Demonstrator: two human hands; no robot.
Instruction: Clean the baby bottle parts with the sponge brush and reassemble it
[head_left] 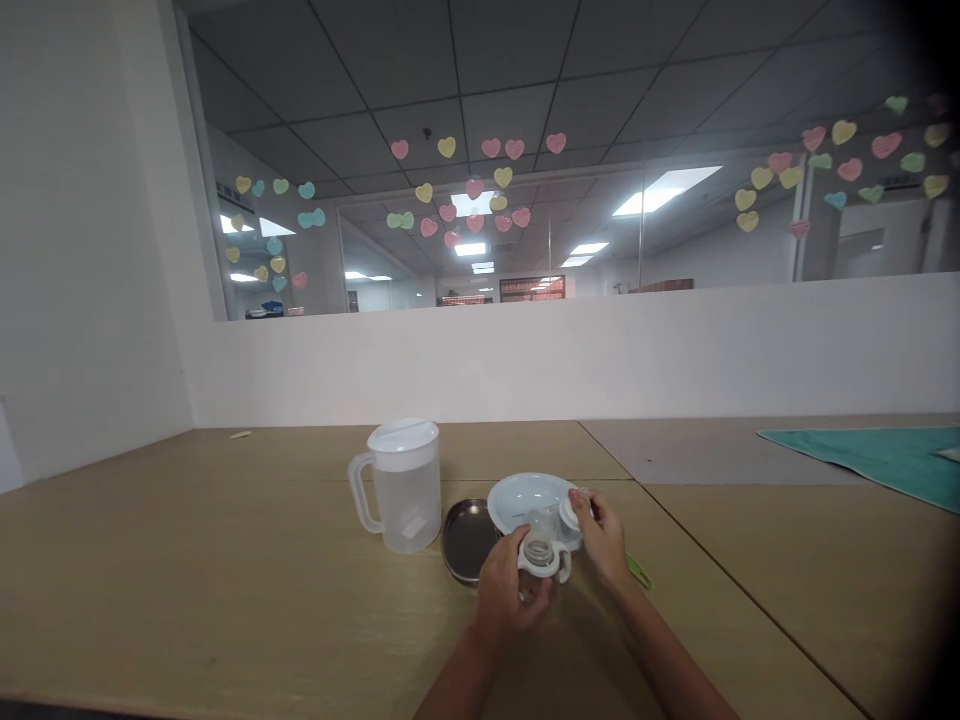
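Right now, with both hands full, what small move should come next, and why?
I'd probably set the white lid down on the table, clear of the bowl: the right hand holds it while the left hand grips the open-mouthed bottle, so that should free the right hand.

Dim light; ceiling panels glare past the far edge of the tabletop; vignetting blackens its right side.

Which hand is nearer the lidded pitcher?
Left. The left hand is right of the pitcher, by the dark dish; the right hand is farther right, beside the pale bowl.
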